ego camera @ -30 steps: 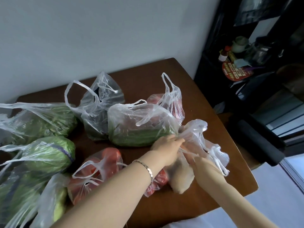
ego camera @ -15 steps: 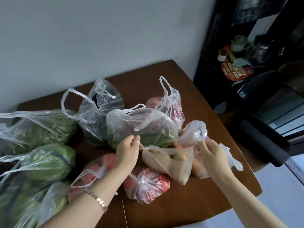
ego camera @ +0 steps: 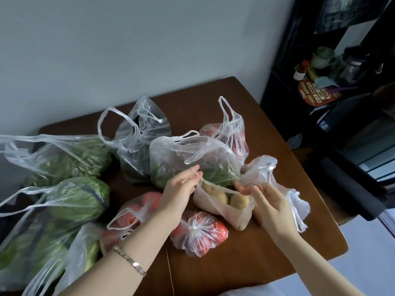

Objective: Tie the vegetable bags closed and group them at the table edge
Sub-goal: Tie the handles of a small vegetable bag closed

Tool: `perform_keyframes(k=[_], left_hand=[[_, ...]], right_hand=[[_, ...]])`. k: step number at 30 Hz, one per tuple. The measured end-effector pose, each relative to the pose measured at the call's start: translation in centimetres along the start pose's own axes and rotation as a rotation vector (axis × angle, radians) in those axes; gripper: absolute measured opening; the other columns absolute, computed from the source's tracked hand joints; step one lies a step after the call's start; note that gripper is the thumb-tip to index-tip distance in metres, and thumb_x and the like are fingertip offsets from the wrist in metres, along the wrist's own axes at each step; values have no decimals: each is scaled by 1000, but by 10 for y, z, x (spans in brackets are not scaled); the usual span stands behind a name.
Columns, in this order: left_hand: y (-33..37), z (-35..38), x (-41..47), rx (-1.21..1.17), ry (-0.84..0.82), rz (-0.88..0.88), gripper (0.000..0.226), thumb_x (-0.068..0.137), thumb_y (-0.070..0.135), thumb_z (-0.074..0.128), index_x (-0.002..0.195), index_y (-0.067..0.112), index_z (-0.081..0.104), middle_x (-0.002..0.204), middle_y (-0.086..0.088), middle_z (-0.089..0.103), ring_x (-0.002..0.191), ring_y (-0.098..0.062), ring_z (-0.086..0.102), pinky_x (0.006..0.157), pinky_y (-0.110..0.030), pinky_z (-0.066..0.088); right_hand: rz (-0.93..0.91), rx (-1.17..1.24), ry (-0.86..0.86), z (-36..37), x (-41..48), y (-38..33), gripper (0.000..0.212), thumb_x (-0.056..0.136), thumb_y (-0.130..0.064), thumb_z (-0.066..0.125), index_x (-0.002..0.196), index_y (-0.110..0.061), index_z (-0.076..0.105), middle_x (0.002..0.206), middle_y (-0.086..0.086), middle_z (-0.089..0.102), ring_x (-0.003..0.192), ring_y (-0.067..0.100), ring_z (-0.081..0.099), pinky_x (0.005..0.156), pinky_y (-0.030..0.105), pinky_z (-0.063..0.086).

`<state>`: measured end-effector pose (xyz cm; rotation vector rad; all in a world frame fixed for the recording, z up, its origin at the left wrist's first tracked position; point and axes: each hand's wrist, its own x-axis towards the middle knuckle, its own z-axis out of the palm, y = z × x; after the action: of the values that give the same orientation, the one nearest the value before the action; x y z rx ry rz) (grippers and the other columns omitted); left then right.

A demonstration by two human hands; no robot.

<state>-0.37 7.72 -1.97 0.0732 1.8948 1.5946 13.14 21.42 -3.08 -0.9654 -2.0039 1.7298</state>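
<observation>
The brown wooden tabletop (ego camera: 213,268) shows a bare strip along its near edge, between the two forearms. A metal bracelet (ego camera: 130,261) sits on the left wrist. Just beyond the strip lies a tied bag of tomatoes (ego camera: 201,231), knotted at the top, and to its left a second red bag (ego camera: 136,210) with loose handles.

The potato bag (ego camera: 226,208) stands near the middle right, mouth open, with two potatoes showing inside. The left hand (ego camera: 181,186) pinches one handle between thumb and fingertips. The right hand (ego camera: 269,201), fingers curled, pinches the other, so a thin plastic strip runs taut between them.

Leafy green bags (ego camera: 74,197) crowd the left side. Behind the hands sit a bag of green beans (ego camera: 192,163), a dark bag (ego camera: 136,150) and a far red bag (ego camera: 233,135), all untied. A white bag (ego camera: 263,169) lies close to the right edge.

The far right corner is bare wood up to the pale wall (ego camera: 128,50). A dark shelf unit (ego camera: 320,82) stands off to the right.
</observation>
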Motion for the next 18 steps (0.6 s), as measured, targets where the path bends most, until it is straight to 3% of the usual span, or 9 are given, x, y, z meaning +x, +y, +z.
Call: perform_keyframes(k=[3,6,8,10,11,13,15,16,18], left_hand=[[-12,-4,0,434,137,249,25,89,7,56,111,13,67,94,-8,71,72,-2,68,70,-10,52],[-8,-4,0,481,205,257,12,86,6,60,98,5,64,68,-2,67,47,0,62,49,-8,47],[-4,-4,-1,521,197,188,15,86,8,60,99,11,52,71,-3,65,42,4,58,45,-5,42],[-1,-6,2,597,162,96,8,88,14,59,94,10,57,72,-6,66,44,0,60,53,-9,49],[2,-7,2,669,148,66,15,88,18,58,84,5,62,66,-6,67,49,-5,62,62,-18,54],[6,-8,5,733,115,47,29,86,23,55,72,0,65,63,-10,66,62,-18,61,64,-24,50],[14,-4,2,574,45,26,18,85,19,56,72,10,66,79,-4,62,76,-15,54,65,-21,39],[16,-1,1,453,5,11,15,84,17,58,72,13,67,90,0,62,85,-12,54,73,-21,37],[14,4,-2,273,-62,29,20,81,21,61,63,12,62,106,7,63,100,-10,55,86,-23,36]], right_hand=[[-9,-19,-8,1,-1,10,22,92,-26,53,84,-10,66,82,-9,70,83,-4,61,66,2,43],[18,11,-36,4,-4,15,14,94,-16,46,87,-17,58,81,-3,69,83,-1,64,70,3,45],[14,-28,-24,6,-3,16,20,95,-8,43,83,-22,53,71,-3,66,71,-4,62,66,2,43],[27,-54,23,7,1,15,24,94,-5,45,78,-21,53,66,-2,63,62,-6,58,61,1,41],[34,-59,41,7,3,14,23,94,-6,47,78,-20,55,67,-2,64,62,-7,59,60,1,41],[48,-97,86,7,6,13,17,93,-13,49,80,-22,57,74,-5,67,67,-6,62,59,4,44],[83,-169,133,5,9,13,11,93,-21,49,84,-22,55,79,-8,65,76,6,63,65,19,50],[112,-201,143,3,10,11,10,93,-24,47,86,-22,54,79,-8,62,76,14,61,66,29,51],[157,-203,136,1,11,6,17,94,-22,42,81,-16,52,71,-3,55,69,20,54,62,35,45]])
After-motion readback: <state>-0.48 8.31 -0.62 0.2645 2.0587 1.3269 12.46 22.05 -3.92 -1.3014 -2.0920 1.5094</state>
